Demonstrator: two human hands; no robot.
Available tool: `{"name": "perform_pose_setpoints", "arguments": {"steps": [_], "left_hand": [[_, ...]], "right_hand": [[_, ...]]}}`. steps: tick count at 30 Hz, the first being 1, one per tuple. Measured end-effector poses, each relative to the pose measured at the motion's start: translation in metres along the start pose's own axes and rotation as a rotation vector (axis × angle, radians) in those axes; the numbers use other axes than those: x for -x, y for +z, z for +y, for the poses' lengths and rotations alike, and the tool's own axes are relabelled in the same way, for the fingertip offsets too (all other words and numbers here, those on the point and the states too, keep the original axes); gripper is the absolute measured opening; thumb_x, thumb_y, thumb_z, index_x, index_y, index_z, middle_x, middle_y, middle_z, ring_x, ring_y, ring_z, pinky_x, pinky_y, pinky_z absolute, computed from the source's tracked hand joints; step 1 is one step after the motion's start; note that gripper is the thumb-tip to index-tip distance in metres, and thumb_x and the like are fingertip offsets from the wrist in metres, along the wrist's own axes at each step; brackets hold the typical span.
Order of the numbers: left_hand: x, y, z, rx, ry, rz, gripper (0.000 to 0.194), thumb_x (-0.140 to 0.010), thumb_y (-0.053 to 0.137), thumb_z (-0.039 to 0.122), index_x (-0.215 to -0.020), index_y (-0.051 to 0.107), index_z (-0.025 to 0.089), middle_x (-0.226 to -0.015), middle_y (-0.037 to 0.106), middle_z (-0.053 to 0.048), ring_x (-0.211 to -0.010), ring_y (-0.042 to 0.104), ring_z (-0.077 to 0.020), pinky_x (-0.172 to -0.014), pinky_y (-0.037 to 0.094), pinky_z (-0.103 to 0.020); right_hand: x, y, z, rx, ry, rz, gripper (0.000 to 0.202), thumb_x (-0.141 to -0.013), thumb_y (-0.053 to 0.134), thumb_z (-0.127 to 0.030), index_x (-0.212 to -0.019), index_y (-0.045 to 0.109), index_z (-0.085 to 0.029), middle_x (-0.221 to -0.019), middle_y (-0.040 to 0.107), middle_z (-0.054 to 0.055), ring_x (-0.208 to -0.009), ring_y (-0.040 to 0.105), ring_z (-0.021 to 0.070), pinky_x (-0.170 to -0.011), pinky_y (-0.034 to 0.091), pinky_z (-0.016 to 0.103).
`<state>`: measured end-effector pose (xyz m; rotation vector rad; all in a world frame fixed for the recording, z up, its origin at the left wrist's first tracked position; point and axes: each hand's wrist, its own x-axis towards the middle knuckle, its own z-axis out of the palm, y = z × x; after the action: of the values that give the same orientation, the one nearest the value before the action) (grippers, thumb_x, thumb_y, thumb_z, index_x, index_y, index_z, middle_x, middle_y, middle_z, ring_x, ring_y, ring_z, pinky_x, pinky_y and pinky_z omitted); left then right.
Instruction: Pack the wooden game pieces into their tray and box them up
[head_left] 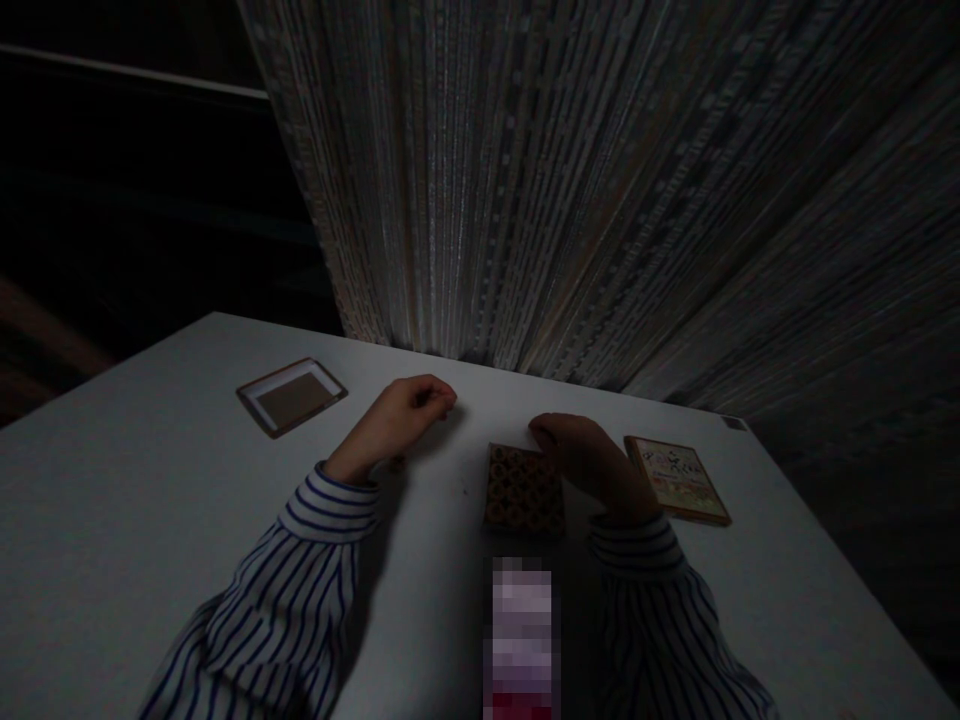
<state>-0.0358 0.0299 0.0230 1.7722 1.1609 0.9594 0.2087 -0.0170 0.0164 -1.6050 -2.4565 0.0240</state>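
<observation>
A small square board (523,492), dark brown with rows of round shapes like pegs or rings, lies on the white table. My right hand (589,455) is at the board's far right corner, its fingers bent down and closed together. Shadow hides whatever its fingertips may hold or touch. To the left of the board, my left hand (405,418) hovers over or rests on the table with thumb and fingers drawn together. Anything between those fingers is too small or hidden to make out. A tiny dark speck (464,491) lies between my left hand and the board.
An open shallow box or lid (292,395) with a brown-edged rim sits at the left. A flat box or booklet with a printed picture (681,480) lies right of my right hand. A string curtain (480,200) hangs behind the white table (150,480). A blurred-out object (521,640) shows at the front.
</observation>
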Motion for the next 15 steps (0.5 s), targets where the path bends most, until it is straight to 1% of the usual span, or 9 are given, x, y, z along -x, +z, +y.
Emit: {"name": "perform_pose_setpoints", "arguments": {"steps": [9, 15], "left_hand": [[0.0021, -0.0085, 0.0029, 0.033, -0.020, 0.035, 0.023, -0.072, 0.057, 0.036, -0.078, 0.061, 0.014, -0.067, 0.063, -0.002, -0.062, 0.060, -0.0149, -0.061, 0.047, -0.026], [0.0039, -0.0086, 0.0073, -0.020, 0.019, 0.035, 0.024, -0.073, 0.057, 0.036, -0.078, 0.063, 0.013, -0.068, 0.064, -0.002, -0.063, 0.060, -0.0149, -0.060, 0.047, -0.025]], "right_hand": [[0.0002, 0.0013, 0.0009, -0.021, -0.039, 0.089, 0.020, -0.089, 0.043, -0.015, -0.085, 0.062, -0.015, -0.083, 0.067, 0.008, -0.077, 0.060, 0.0184, -0.069, 0.041, 0.027], [0.0004, 0.0010, -0.0022, -0.079, -0.073, 0.205, 0.023, -0.091, 0.041, -0.021, -0.088, 0.063, -0.016, -0.085, 0.068, 0.008, -0.078, 0.062, 0.0179, -0.071, 0.044, 0.027]]}}
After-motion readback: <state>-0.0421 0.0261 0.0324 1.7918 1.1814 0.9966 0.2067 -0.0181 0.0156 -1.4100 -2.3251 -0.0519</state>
